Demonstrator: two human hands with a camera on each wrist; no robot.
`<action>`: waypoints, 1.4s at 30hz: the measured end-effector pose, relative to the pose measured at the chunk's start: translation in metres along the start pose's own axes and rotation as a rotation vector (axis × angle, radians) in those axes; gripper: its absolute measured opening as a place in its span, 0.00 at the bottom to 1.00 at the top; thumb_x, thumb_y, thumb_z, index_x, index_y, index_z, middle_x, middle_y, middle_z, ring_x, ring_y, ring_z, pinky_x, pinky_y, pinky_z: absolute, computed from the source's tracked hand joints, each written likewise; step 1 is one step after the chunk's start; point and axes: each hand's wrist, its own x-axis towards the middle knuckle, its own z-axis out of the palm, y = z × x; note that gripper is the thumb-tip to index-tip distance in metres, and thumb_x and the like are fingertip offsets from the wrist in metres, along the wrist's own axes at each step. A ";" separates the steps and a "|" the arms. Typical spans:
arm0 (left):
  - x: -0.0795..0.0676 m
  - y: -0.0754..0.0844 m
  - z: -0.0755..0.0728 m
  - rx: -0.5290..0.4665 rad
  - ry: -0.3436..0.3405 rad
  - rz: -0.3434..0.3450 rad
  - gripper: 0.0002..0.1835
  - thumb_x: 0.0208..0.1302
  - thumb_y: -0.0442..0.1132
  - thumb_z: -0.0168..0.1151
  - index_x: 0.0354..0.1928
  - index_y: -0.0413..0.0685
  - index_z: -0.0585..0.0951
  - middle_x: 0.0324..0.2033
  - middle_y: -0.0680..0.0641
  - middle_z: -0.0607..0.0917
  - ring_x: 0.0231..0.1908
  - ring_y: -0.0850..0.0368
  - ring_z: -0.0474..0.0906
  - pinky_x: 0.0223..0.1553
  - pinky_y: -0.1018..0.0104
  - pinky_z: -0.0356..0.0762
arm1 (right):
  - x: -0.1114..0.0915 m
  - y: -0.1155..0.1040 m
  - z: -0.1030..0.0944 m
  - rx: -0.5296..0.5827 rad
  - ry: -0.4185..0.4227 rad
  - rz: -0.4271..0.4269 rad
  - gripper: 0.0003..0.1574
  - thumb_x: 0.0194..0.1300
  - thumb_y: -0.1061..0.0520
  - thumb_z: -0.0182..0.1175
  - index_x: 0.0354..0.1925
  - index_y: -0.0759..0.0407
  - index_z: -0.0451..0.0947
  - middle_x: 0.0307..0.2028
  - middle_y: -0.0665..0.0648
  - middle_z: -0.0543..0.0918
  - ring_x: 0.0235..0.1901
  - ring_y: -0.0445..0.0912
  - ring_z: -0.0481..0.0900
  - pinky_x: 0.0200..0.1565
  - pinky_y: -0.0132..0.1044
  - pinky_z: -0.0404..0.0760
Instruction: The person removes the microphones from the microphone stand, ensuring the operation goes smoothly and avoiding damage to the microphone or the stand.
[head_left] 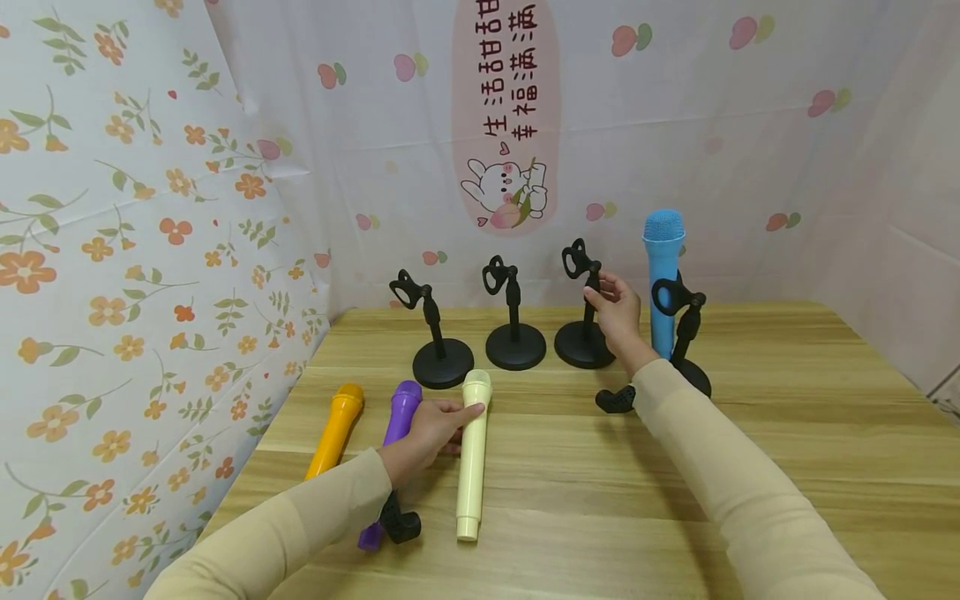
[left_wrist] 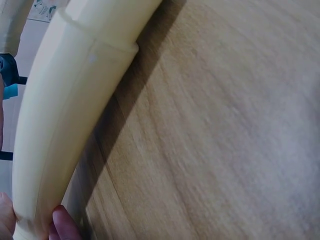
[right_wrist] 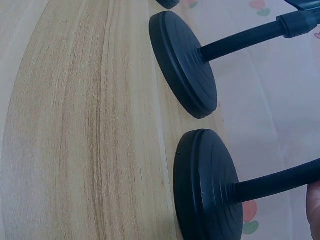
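Note:
My left hand (head_left: 429,435) holds a cream microphone (head_left: 471,479) just below its head, thumb over the top. In the left wrist view, fingertips (left_wrist: 65,225) lie on either side of the cream barrel, close over the wood. Under my left forearm lies a purple microphone (head_left: 405,406), partly hidden. With its fingers at the upper pole, my right hand (head_left: 621,318) grips a black microphone stand (head_left: 583,346), third from the left. This stand's round base (right_wrist: 212,190) shows in the right wrist view, and its clip holds no microphone.
Two more black stands, one at the left (head_left: 442,364) and one beside it (head_left: 516,347), have bare clips. At the right a blue microphone (head_left: 663,258) stands upright, overlapping a fourth stand (head_left: 686,329). An orange microphone (head_left: 337,425) lies at the left. Curtains hang behind the table (head_left: 787,400).

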 end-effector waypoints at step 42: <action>-0.001 0.001 0.003 0.115 0.022 0.027 0.21 0.57 0.49 0.72 0.41 0.37 0.80 0.25 0.46 0.82 0.21 0.59 0.78 0.20 0.64 0.80 | -0.004 0.002 -0.001 0.007 -0.013 -0.014 0.27 0.68 0.60 0.61 0.63 0.61 0.70 0.53 0.60 0.73 0.56 0.53 0.72 0.55 0.40 0.75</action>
